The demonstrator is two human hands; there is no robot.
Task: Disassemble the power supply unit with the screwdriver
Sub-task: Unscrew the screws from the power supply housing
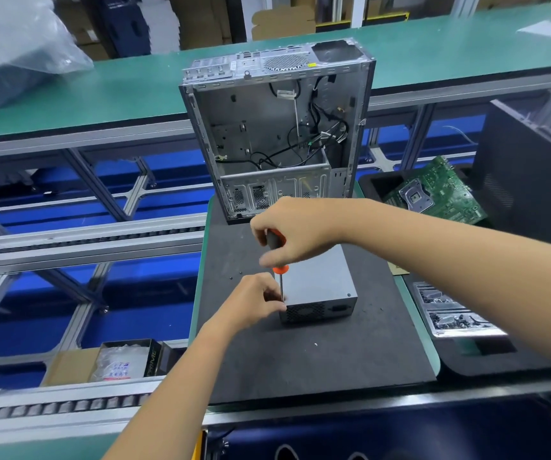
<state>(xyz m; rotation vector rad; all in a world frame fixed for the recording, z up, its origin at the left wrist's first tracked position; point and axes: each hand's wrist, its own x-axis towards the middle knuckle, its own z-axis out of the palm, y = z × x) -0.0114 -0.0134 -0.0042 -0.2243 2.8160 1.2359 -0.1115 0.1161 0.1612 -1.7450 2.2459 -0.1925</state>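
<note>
My right hand (pixel 295 232) grips the screwdriver (pixel 276 257) upright; my left hand (pixel 256 300) pinches its shaft at the power supply unit (pixel 319 282) on the mat (pixel 300 360); rigid, weighty metal, best braced by its sides.

The power supply unit (pixel 319 287) sits on the mat (pixel 317 360), the computer case (pixel 277 127) behind it.
</note>
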